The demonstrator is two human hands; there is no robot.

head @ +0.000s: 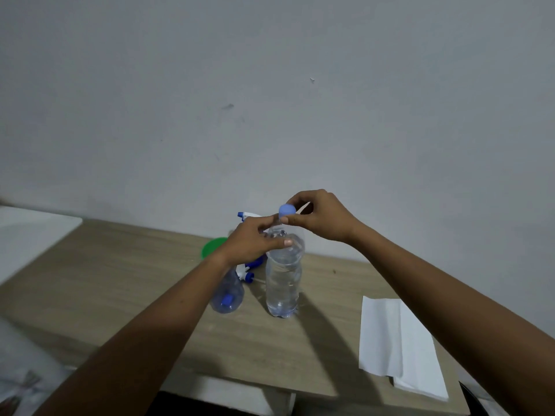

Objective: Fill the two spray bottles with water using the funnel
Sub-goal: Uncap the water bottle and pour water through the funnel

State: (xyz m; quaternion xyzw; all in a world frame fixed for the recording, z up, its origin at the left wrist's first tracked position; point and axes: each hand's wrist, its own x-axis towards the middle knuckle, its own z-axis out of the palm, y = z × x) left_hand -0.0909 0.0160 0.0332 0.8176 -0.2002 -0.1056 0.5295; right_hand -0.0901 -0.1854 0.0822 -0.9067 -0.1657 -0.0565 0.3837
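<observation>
A clear water bottle (283, 280) stands upright on the wooden table (126, 274), holding water. My left hand (255, 241) grips its shoulder and neck. My right hand (321, 217) pinches the blue cap (286, 212) at the bottle's top. A clear spray bottle (228, 295) stands to the left, partly hidden by my left forearm. A white and blue spray head (247, 273) lies behind it. Another spray nozzle (244, 216) shows above my left hand. The green funnel (211, 247) sits behind my left wrist, mostly hidden.
A folded white paper towel (396, 343) lies on the table at the right, near the front edge. A white surface (30, 232) adjoins the table at the far left. A plain wall rises right behind the table.
</observation>
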